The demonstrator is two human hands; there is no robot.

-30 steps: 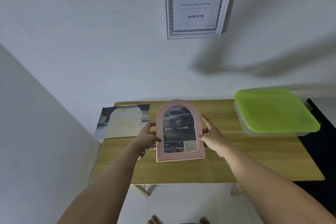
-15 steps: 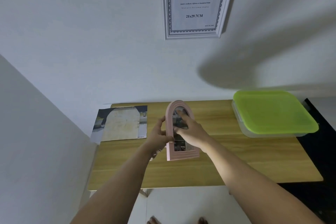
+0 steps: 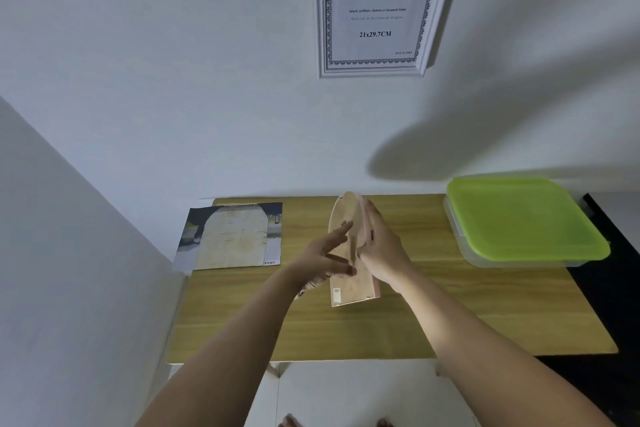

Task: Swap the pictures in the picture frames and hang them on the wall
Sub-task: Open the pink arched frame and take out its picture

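While right hand grips one frame, left hand presses its back.

Left hand: fingers were straight and fanned out, tips touching the back of the arched frame
Right hand: was wrapped round the frame's far edge, holding it up
Arms: both bare, stretched forward, forearms angled in toward each other
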